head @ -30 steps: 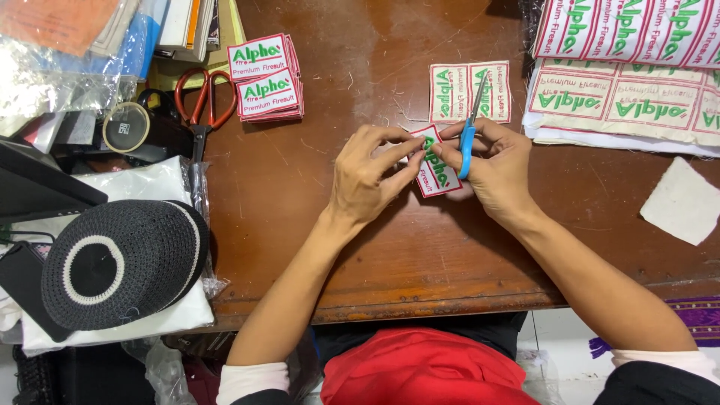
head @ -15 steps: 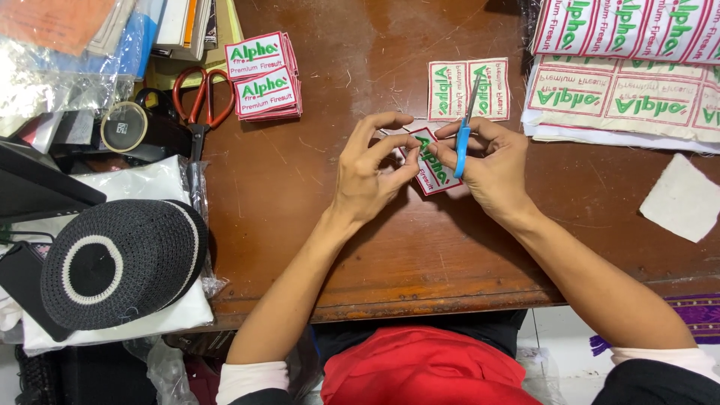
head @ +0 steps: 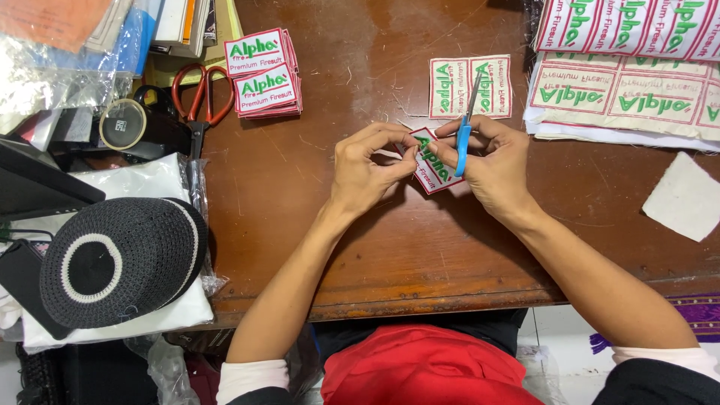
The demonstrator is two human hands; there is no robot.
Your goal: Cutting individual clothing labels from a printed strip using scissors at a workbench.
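Note:
Over the brown wooden desk point(head: 375, 247), my left hand point(head: 367, 169) pinches the left edge of a small white embroidered patch point(head: 431, 165) with red border and green lettering. My right hand point(head: 491, 161) holds the same patch at its right side together with a small blue-handled thread snip point(head: 465, 135), whose metal tip points away from me. A strip of two uncut patches point(head: 471, 86) lies just beyond the hands.
A stack of finished patches point(head: 262, 75) and orange-handled scissors point(head: 199, 94) lie at the back left. Sheets of uncut patches point(head: 622, 94) fill the back right, a white fabric scrap point(head: 686, 196) at right. A black knitted cap point(head: 120, 259) rests on white cloth at left.
The patch has been turned slightly between my fingers and both hands shifted a little; the snip stays upright in my right hand.

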